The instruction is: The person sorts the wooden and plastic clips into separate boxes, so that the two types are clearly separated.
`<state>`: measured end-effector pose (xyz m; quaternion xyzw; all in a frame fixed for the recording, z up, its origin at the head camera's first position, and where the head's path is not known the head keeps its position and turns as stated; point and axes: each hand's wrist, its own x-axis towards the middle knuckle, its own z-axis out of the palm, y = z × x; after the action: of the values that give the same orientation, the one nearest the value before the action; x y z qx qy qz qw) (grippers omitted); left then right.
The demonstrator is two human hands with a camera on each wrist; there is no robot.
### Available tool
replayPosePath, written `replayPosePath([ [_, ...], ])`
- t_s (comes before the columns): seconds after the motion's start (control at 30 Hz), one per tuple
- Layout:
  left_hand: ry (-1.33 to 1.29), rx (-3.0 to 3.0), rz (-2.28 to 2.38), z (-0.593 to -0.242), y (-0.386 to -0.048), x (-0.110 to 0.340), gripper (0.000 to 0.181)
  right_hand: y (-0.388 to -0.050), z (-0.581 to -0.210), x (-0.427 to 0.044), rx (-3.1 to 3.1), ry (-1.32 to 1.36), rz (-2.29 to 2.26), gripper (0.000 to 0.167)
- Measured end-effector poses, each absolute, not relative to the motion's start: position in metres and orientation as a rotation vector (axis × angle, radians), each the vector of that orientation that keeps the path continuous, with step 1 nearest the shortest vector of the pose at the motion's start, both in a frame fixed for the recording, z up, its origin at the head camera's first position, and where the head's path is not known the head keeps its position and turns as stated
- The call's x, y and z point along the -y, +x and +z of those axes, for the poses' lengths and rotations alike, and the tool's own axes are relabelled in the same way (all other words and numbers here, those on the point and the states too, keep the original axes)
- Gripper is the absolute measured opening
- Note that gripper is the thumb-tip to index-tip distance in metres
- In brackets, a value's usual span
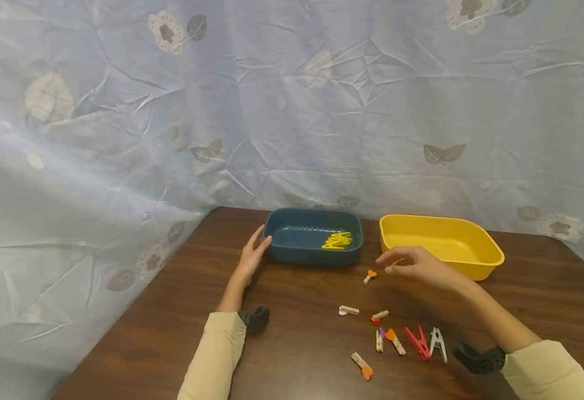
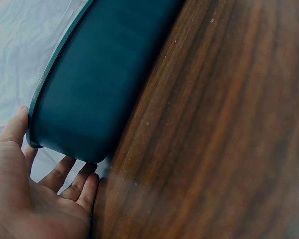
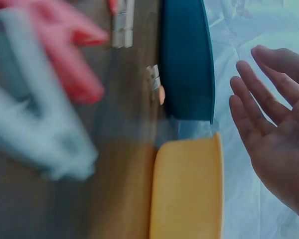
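My left hand (image 1: pixel 252 257) is at the left end of a dark teal bin (image 1: pixel 314 257), its fingers extended; in the left wrist view the thumb touches the rim and the other fingers lie along the end wall. Yellow plastic clips (image 1: pixel 338 240) lie in the right part of that bin. My right hand (image 1: pixel 422 268) hovers in front of a yellow bin (image 1: pixel 477 269), fingers loosely bent with nothing between them. Just below its fingertips, a small wooden clothespin (image 1: pixel 369 277) with an orange heart lies on the table.
Nearer on the brown table (image 1: pixel 302 355) lie several wooden clothespins, among them one with a white heart (image 1: pixel 349 310) and one with an orange heart (image 1: pixel 362 366). A red clip (image 1: pixel 418 343) and a grey-white clip (image 1: pixel 438 344) lie at the right. A patterned cloth (image 1: pixel 292 111) hangs behind.
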<state>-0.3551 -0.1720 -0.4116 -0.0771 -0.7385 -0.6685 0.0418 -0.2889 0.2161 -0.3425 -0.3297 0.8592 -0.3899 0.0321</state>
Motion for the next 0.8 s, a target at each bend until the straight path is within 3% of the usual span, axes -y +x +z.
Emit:
replayPosePath([
  [0.27, -0.239, 2.269, -2.028, -0.396, -0.340, 0.167, 0.057, -0.250, -0.364, -0.250, -2.540, -1.104, -1.184, 0.023],
  [0.4, -0.220, 2.258, -2.014, -0.411, -0.351, 0.169, 0.060, -0.239, -0.378, -0.260, -2.445, -1.142, -1.224, 0.024],
  [0.8, -0.192, 2.267, -1.973, -0.421, -0.362, 0.169, 0.057, -0.236, -0.402, -0.273, -2.104, -1.217, -1.396, 0.029],
])
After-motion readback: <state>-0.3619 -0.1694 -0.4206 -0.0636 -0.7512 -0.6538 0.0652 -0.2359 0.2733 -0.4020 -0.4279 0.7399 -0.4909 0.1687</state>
